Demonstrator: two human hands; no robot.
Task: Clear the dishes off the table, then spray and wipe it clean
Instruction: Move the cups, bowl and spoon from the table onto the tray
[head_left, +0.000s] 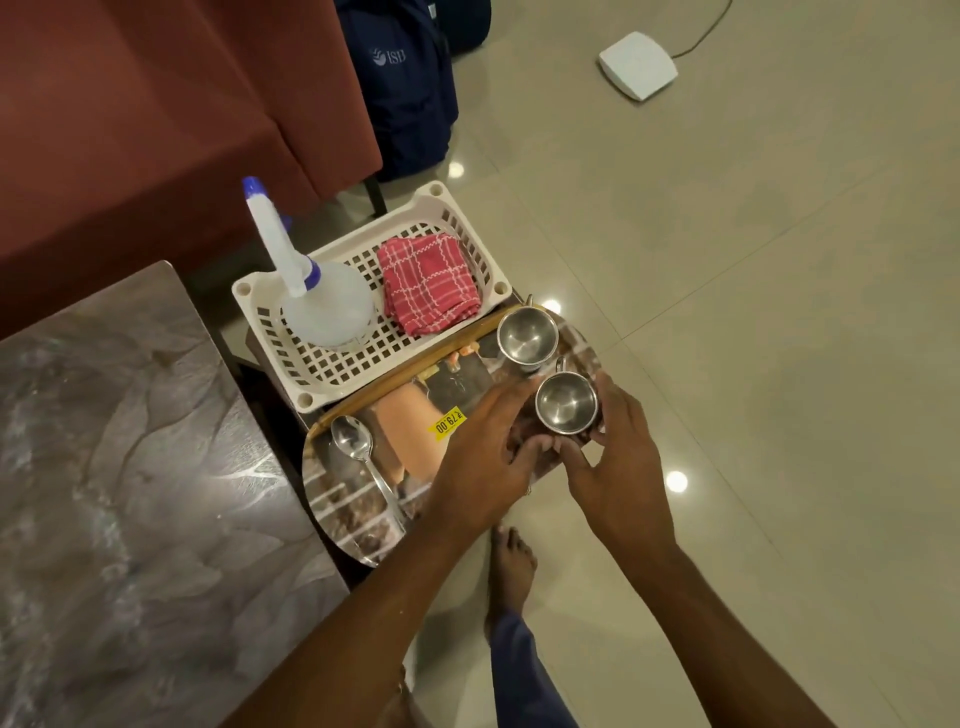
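Two small steel cups stand on a printed tray (358, 512) that rests on a low stand beside the marble table (130, 467). My left hand (483, 447) and my right hand (618, 452) close around the nearer steel cup (566, 402) from either side, fingertips meeting at its base. The other steel cup (527, 335) stands just behind it, untouched. A steel spoon (358, 452) lies at the tray's left end. A white plastic basket (260, 291) behind the tray holds a spray bottle (322, 306) and a folded red checked cloth (428, 283).
A red-brown sofa (156, 130) runs along the far left, with a dark blue bag (405, 93) beside it. A white box with a cable (638, 65) lies on the tiled floor at the back right. My bare foot (511, 566) stands under my arms.
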